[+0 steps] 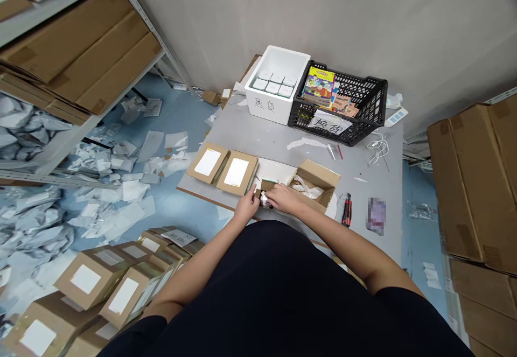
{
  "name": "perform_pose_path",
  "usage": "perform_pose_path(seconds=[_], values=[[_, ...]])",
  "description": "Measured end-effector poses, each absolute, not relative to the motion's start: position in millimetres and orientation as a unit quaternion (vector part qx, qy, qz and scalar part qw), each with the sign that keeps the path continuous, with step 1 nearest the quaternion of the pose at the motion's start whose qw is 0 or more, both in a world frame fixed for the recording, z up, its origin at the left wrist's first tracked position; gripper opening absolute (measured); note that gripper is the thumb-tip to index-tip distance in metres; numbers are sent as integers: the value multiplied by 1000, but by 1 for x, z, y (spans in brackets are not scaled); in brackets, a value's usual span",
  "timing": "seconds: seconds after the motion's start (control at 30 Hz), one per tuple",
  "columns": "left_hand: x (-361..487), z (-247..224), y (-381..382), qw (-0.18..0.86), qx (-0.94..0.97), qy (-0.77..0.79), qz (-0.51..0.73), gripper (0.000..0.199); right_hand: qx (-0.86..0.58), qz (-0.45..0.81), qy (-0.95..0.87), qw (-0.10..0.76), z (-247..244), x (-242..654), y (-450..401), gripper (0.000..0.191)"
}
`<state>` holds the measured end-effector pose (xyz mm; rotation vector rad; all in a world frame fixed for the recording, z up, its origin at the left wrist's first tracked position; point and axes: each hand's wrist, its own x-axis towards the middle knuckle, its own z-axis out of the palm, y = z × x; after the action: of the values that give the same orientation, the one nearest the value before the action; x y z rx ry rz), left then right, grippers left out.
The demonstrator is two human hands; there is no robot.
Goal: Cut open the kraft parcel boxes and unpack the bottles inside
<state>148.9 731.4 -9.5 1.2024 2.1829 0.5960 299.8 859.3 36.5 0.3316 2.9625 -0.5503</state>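
Near the front edge of the grey table, a small open box stands between my hands, with something small, pale and shiny in it. My left hand is at the box's left side, fingers bent against it. From the right, my right hand reaches to the shiny thing with fingers closed together at it. An open cardboard box with white paper inside is just right of my right hand. Two closed cardboard boxes with white labels lie to the left.
A white foam box and a black crate with books stand at the table's back. A red and black cutter lies on the right. Stacked cartons, paper-strewn floor and shelves are left; large cartons stand right.
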Motion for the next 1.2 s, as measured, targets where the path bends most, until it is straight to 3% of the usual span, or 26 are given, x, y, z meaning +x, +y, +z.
perform_pose_path(seconds=[0.17, 0.43, 0.6, 0.73, 0.87, 1.03, 1.2], values=[[144, -31, 729, 336, 378, 792, 342, 55, 133, -122, 976, 119, 39, 298, 848, 47], [142, -34, 731, 361, 351, 770, 392, 55, 207, -77, 961, 169, 35, 266, 836, 30], [144, -25, 731, 341, 351, 782, 386, 53, 116, -125, 975, 143, 50, 276, 853, 49], [145, -18, 733, 330, 355, 788, 380, 52, 106, -217, 969, 56, 78, 290, 867, 57], [145, -14, 737, 333, 353, 792, 370, 52, 189, -363, 910, -62, 110, 311, 879, 66], [148, -13, 739, 339, 363, 790, 360, 55, 303, -572, 716, -262, 140, 346, 887, 65], [151, 5, 740, 299, 401, 774, 388, 53, 307, -664, 514, -449, 158, 367, 881, 59]])
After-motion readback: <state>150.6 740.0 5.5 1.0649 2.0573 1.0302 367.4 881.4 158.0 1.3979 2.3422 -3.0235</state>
